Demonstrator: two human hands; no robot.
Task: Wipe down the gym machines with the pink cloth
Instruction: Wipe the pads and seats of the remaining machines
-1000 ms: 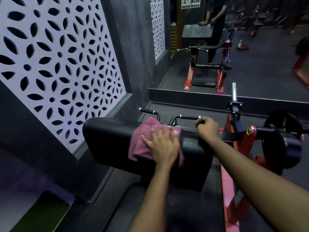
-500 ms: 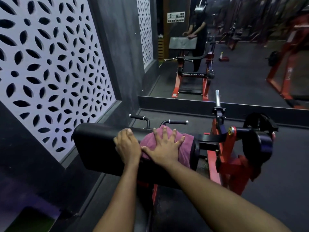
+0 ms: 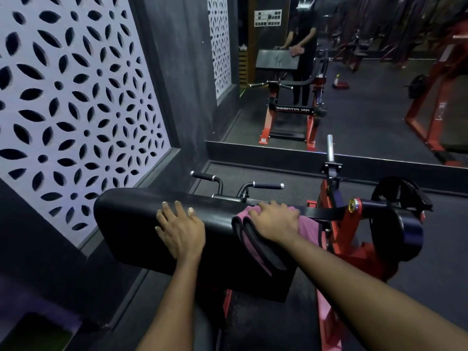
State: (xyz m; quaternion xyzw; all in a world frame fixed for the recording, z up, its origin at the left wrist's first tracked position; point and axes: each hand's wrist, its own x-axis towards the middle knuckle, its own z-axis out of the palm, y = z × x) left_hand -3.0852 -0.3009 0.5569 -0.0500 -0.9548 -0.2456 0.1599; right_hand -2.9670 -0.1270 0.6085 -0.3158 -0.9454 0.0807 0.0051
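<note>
A black padded arm rest (image 3: 131, 219) of a red-framed curl machine (image 3: 339, 224) fills the middle of the view. The pink cloth (image 3: 307, 225) lies over the pad's right end, folded down its side. My right hand (image 3: 274, 220) presses on the cloth with fingers curled over the pad's top edge. My left hand (image 3: 181, 228) rests flat on the bare pad, fingers spread, holding nothing.
Two black handles (image 3: 268, 185) stick up behind the pad. A chrome weight peg (image 3: 329, 147) and a black roller (image 3: 405, 229) stand at the right. A wall mirror (image 3: 367, 72) ahead reflects the machine and the person. A patterned white panel (image 3: 71, 105) lines the left wall.
The cloth passed from my left hand to my right and slid rightward to the pad's end. My left hand shifted left onto the bare pad and opened flat.
</note>
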